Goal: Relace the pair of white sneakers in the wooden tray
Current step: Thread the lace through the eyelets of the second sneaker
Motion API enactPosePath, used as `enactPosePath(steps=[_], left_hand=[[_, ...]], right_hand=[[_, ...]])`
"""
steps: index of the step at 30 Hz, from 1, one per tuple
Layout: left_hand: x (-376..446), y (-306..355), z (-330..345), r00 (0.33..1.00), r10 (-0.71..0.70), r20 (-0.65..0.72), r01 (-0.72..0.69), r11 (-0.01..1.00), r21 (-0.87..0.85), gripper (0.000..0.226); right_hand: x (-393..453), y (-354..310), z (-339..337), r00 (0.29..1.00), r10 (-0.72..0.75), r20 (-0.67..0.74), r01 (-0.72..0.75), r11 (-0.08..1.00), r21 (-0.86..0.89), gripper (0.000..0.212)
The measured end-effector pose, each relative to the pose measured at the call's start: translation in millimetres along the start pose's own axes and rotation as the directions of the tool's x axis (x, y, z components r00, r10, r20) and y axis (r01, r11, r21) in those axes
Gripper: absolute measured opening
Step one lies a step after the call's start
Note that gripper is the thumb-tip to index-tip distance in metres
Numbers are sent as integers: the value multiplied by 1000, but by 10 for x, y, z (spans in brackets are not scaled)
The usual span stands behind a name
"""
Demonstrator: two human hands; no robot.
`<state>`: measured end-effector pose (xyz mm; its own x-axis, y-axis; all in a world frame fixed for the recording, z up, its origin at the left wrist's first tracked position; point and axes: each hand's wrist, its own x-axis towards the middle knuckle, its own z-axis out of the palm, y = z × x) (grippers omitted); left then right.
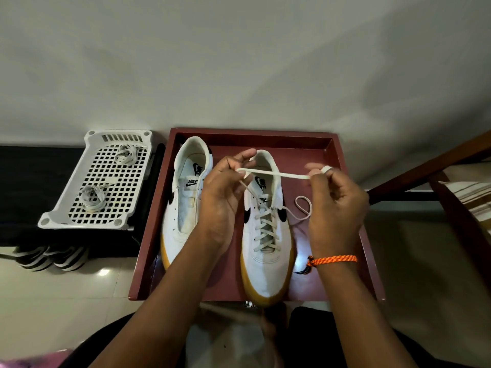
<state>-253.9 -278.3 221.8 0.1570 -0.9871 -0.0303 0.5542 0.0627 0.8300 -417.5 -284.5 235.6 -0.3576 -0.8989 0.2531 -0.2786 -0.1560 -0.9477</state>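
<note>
Two white sneakers with tan soles stand side by side in the dark red wooden tray (353, 251). The left sneaker (183, 208) has no lace in its eyelets. The right sneaker (268, 251) is laced up its front. Above its opening a white lace (276, 174) runs taut between my hands. My left hand (225, 187) pinches one end of that stretch. My right hand (334, 205) holds the other end, with the lace wrapped round a fingertip. A loose loop of lace (303, 205) lies on the tray floor to the right of the shoe.
A white perforated plastic basket (77, 216) stands left of the tray with two bundled laces (91, 197) in it. Dark sandals (53, 257) lie on the tiled floor below it. A wooden furniture frame (446, 197) rises at the right. A pale wall is behind.
</note>
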Motion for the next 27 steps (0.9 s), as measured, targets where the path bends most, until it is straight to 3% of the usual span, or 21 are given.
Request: enactPosePath(steps=[3,6,8,11,14,18,21,23,27], left_hand=[[-13,-7,10,998,-38,51,39,999,-33,8],[-48,-33,51,989,-116,91,101,982,157,30],[-75,-35,76,980,-175,90,140,942,304,50],[-71,-32,86,986,-140,88,73,845,530,42],[-49,-42,66,992,-110,58,61,838,542,32],[44,-44,-76,978,-28,-207,138,829,542,23],[111,-128,-250,973,35,-228,148,663,734,20],[106,-220,-332,991,64,-120,72,504,861,36],[24,-232,-228,996,73,55,-77,347,935,56]], right_hand=[[-86,-42,57,974,24,226,-35,998,46,28],[-173,-128,126,885,52,464,-124,984,127,12],[-197,-119,151,844,35,535,-135,980,148,16],[-164,-9,164,861,5,508,-64,993,99,22],[-86,66,134,906,-44,420,43,999,11,28],[-22,89,97,929,-35,369,48,998,-26,25],[-15,153,78,923,8,384,59,985,-163,19],[-40,237,55,889,53,455,117,934,-337,26],[-107,383,73,802,137,581,190,864,-466,50]])
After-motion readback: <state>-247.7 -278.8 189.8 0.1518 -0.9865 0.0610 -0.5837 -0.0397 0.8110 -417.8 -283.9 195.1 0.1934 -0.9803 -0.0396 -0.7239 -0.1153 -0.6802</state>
